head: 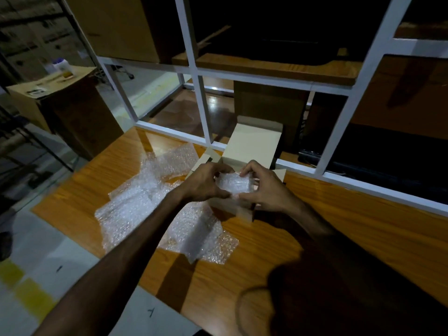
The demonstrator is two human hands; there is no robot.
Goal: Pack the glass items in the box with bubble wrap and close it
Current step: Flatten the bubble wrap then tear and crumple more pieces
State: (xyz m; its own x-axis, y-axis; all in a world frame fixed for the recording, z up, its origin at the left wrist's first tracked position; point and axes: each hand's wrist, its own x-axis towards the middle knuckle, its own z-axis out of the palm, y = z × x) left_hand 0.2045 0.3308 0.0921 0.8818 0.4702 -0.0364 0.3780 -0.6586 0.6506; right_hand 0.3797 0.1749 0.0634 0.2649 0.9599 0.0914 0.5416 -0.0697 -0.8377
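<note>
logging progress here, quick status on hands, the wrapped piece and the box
Left hand and right hand both pinching the bubble-wrapped bundle. Bundle held over the open box, lid up. Loose bubble wrap left of box, nothing blocking.

Glossy wood table (315,226), clear plastic bubble wrap (135,207), matt cardboard box (252,146)

left hand (206,183), right hand (264,190), both pinching

Single head-worn wide-angle view, looking forward and steeply down onto the table (327,229) from close above, both forearms running in from the bottom edge. White frame (274,81) stands at the table's far edge, floor shows off its left side; edges bend from lens distortion.
</note>
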